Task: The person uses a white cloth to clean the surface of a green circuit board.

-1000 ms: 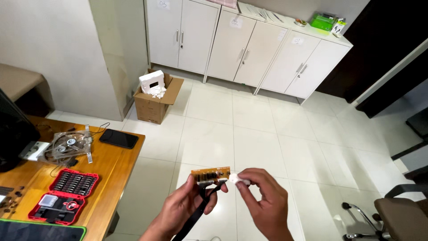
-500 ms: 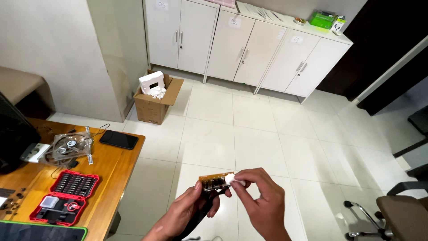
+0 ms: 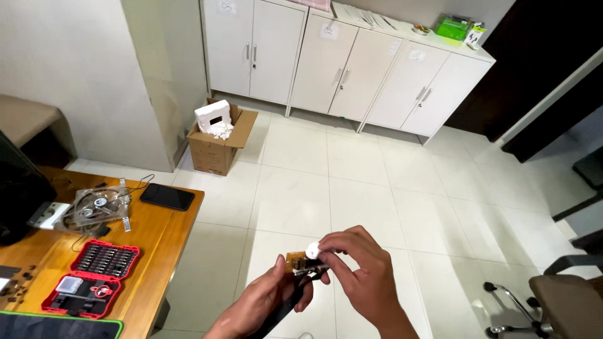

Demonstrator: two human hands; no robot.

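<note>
My left hand [image 3: 264,300] holds a small brown circuit board [image 3: 298,262] with metal parts, and a dark strap or cable hangs down from under the palm. My right hand [image 3: 359,273] pinches a small white pad or cloth [image 3: 312,250] against the top edge of the board. Both hands are low in the view, over the white tiled floor, to the right of the wooden desk [image 3: 157,238].
On the desk lie a red screwdriver bit set [image 3: 93,276], a clear fan assembly [image 3: 94,207], a black phone [image 3: 166,196] and a dark monitor [image 3: 16,198]. An open cardboard box [image 3: 217,141] stands by white cabinets [image 3: 339,69]. An office chair [image 3: 559,298] is at right.
Both hands have lowered and drawn closer to me. The right hand has shifted left onto the board, so less of the board shows.
</note>
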